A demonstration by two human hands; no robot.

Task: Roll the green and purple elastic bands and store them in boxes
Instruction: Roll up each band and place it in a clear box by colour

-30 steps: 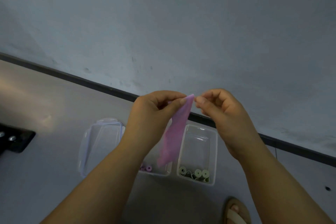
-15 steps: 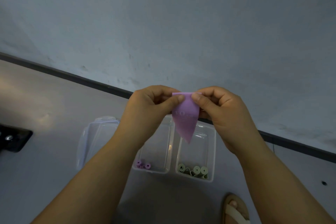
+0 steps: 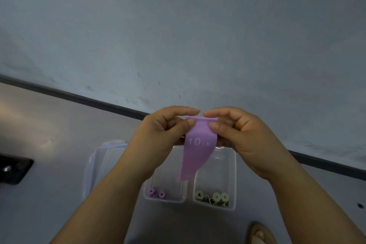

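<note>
The purple band (image 3: 198,150) is held in the air, its top edge pinched by the left hand (image 3: 158,134) and the right hand (image 3: 243,140), whose thumbs hide its upper corners. The left box (image 3: 165,200) is partly covered by band and wrist. "10 LB" is printed in white on the band. Purple rolls (image 3: 156,193) are seen in the left box, green rolls (image 3: 216,197) in the right box (image 3: 234,176).

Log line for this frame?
left hand pinches purple band top | right hand pinches same edge | band hangs, mostly unrolled | purple rolls in clear box | green rolls in second box
</note>
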